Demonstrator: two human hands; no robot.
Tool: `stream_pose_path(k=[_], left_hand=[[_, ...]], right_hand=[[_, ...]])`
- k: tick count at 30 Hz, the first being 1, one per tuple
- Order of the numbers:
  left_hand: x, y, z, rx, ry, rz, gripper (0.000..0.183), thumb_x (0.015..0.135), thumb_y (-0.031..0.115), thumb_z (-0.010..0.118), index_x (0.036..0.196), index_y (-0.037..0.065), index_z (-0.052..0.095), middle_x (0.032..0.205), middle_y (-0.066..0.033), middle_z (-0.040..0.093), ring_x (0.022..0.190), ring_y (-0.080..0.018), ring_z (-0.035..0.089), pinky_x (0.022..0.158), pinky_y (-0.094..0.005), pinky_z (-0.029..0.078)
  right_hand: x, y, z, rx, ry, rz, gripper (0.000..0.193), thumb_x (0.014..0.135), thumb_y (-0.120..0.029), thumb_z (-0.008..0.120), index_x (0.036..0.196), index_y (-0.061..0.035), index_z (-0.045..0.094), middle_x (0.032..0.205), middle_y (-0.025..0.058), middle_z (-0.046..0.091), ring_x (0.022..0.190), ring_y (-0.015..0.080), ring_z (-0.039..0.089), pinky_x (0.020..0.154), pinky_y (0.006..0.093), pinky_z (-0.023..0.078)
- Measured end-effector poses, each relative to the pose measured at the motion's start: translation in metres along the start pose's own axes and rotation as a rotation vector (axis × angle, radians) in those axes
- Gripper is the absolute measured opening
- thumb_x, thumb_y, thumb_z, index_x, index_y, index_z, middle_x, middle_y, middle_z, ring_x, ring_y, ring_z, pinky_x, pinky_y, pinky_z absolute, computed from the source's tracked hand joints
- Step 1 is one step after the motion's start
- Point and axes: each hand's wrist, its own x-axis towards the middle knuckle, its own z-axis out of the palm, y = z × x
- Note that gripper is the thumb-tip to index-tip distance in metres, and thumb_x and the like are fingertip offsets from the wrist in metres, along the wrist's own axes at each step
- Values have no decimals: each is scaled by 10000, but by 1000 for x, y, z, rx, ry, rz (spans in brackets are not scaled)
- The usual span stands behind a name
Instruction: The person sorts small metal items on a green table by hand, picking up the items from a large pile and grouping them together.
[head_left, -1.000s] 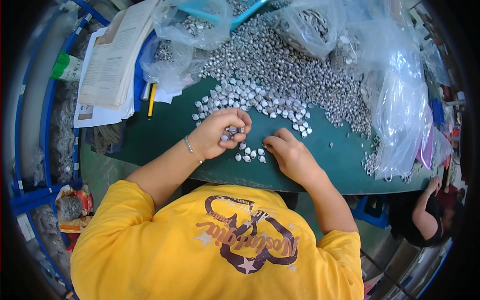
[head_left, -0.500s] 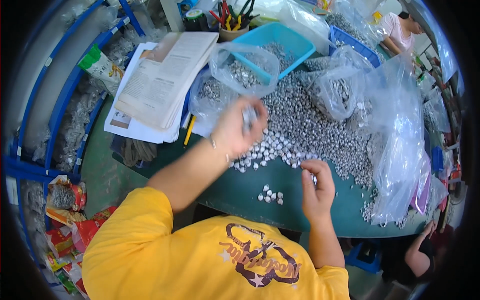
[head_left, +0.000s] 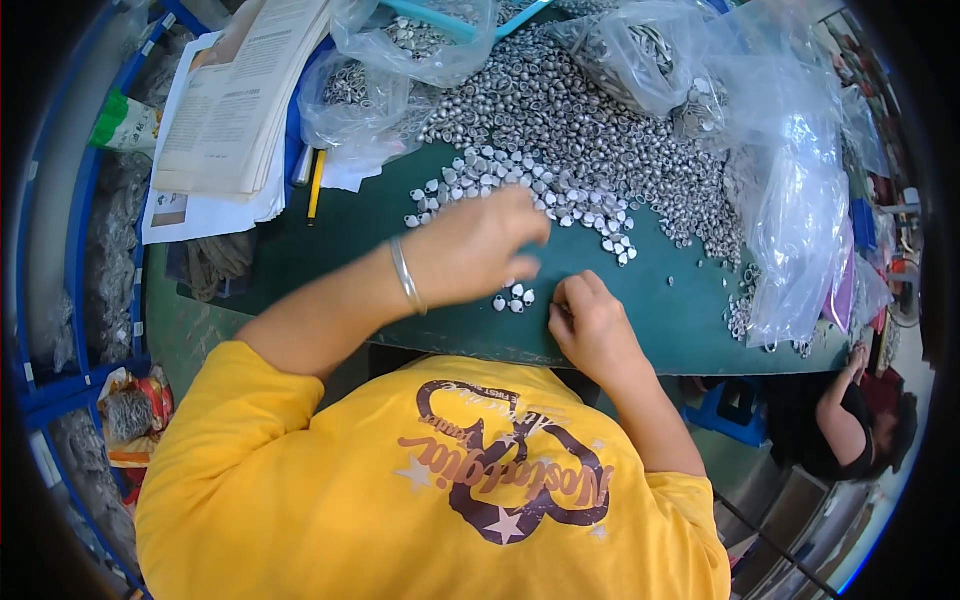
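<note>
- Yellow pencil (head_left: 316,188), far left on the dark green desk (head_left: 680,315): well apart from the work, fine there.
- Left hand (head_left: 485,245): blurred, fingers curled; can't tell if clamped on anything. I'd keep the palm high so it doesn't drag pieces.
- Small cluster of white-faced, silver-edged teardrop metal pieces (head_left: 516,304): on the desk between the hands, near its front edge. Best kept apart from the larger spread of similar pieces (head_left: 572,207) beyond.
- Right hand (head_left: 588,320): just beside the cluster, fingers curled inward; can't tell if a piece is pinched. Light fingertip grip on rims should suit.
- Big grey metal heap (head_left: 640,150), far right clear plastic bag (head_left: 800,220): keep sleeves off.
</note>
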Motion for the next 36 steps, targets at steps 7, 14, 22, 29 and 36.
stream_pose_path(k=[7,14,22,29,36], left_hand=[[-48,-6,32,-90,-84,-48,282,658,56,731,875,28,553,871,-122,489,748,-306,567,634,-364,477],[-55,-5,33,-24,-2,-81,174,683,22,664,810,25,545,782,-109,506,670,-268,569,572,-354,471],[-72,-13,28,-1624,35,-891,218,871,95,417,927,-52,568,851,-172,602,685,-203,612,539,-239,494],[-72,-6,30,-2150,2,-870,427,966,300,359,1108,-74,506,1086,-191,574,1021,-297,585,961,-435,438],[-88,-14,13,-1981,82,-1134,228,907,226,492,982,17,548,823,-71,537,539,-87,419,412,-155,301]], right_hand=[[9,9,3,790,-126,480,166,780,-31,647,926,12,580,732,37,564,555,71,521,487,209,428],[18,-20,22,-25,-144,-117,217,744,-32,620,926,-11,504,939,182,479,798,377,559,684,427,487],[34,-7,18,-104,-11,-17,163,680,-14,622,800,15,517,892,218,495,715,411,558,665,441,491],[53,-31,1,645,-203,-133,109,745,-1,636,841,18,586,801,94,535,672,190,581,597,290,467],[41,-20,-2,15,-269,-71,150,722,-3,665,850,-8,587,806,139,537,695,310,592,626,363,486]])
